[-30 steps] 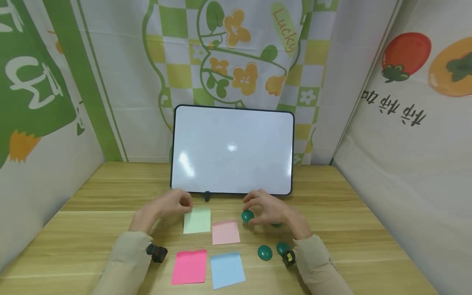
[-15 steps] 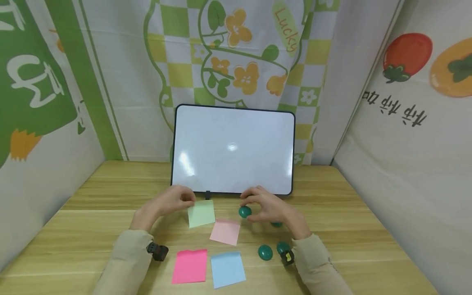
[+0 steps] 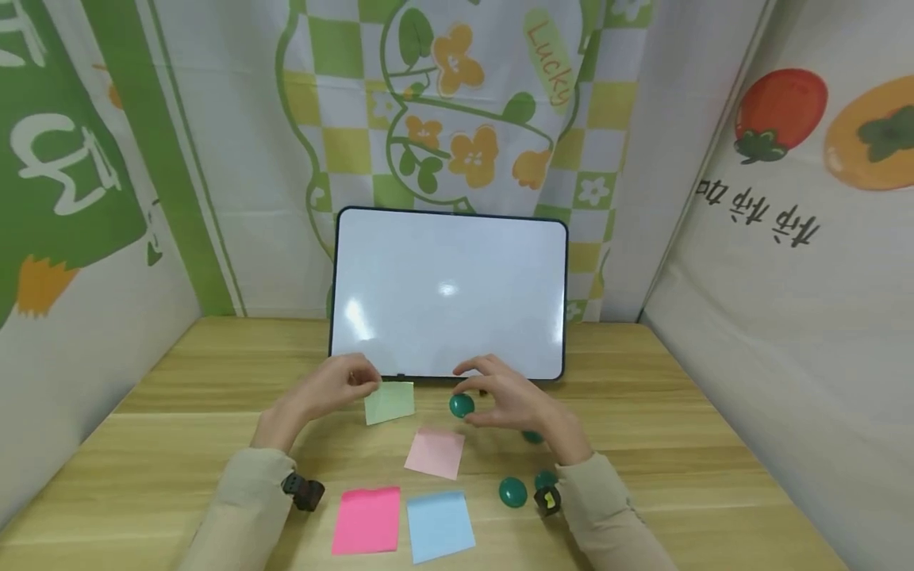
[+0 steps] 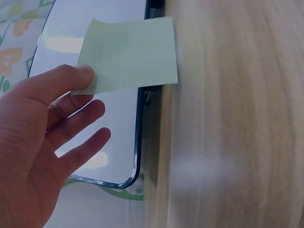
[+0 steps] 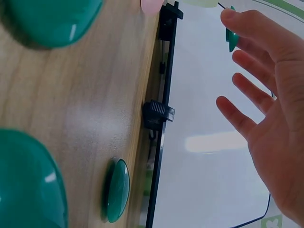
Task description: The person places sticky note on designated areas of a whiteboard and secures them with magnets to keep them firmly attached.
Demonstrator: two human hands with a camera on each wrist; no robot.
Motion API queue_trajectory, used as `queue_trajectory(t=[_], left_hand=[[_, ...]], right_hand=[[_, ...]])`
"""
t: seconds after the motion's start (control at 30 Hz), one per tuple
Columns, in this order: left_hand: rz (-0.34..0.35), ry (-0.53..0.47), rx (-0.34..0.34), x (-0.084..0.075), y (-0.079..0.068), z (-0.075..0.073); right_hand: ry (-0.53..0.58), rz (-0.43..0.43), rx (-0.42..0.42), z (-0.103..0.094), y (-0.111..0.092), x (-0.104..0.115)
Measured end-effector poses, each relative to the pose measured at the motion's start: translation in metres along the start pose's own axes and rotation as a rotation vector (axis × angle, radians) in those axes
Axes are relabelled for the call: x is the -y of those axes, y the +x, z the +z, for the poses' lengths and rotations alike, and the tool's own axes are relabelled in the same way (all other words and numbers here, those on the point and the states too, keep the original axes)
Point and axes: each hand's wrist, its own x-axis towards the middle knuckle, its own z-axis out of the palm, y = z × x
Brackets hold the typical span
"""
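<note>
Between thumb and forefinger, my left hand [image 3: 334,390] pinches a pale green sticky note [image 4: 130,56] by its corner, lifted off the table in front of the whiteboard [image 3: 450,293]. My right hand [image 3: 503,396] holds a round green magnet [image 3: 462,405] between thumb and fingertips, its other fingers spread, as the right wrist view shows. A light pink sticky note [image 3: 435,453] lies on the table between the hands. Nearer the body lie a bright pink sticky note [image 3: 367,520] and a blue one [image 3: 440,526].
The whiteboard leans upright at the table's back on black clips [image 5: 159,114]. More green magnets [image 3: 512,492] lie below the right hand, one partly hidden by the wrist camera [image 3: 548,500]. Printed curtains enclose the wooden table [image 3: 678,444] at the back and sides.
My left hand has raised the green note off the table toward the whiteboard. My right hand has moved left and slightly up with the magnet. The light pink note has turned a little.
</note>
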Motion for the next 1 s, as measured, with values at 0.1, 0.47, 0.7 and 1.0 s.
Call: queue_trajectory(t=[0.1,0.47,0.7,1.0], left_hand=[[-0.014,0.01,-0.001,0.0,0.0,0.002],[0.088,0.069,-0.113,-0.004,0.013,-0.006],[0.126,0.086,-0.162,-0.008,0.023,-0.017],[0.126,0.108,-0.164,-0.009,0.031,-0.031]], right_hand=[[-0.006,-0.026,-0.029,0.002,0.003,0.001],[-0.134,-0.101,-0.162,0.002,0.02,0.005],[-0.212,-0.147,-0.261,0.001,0.035,0.01],[-0.283,-0.144,-0.32,-0.004,0.054,0.017]])
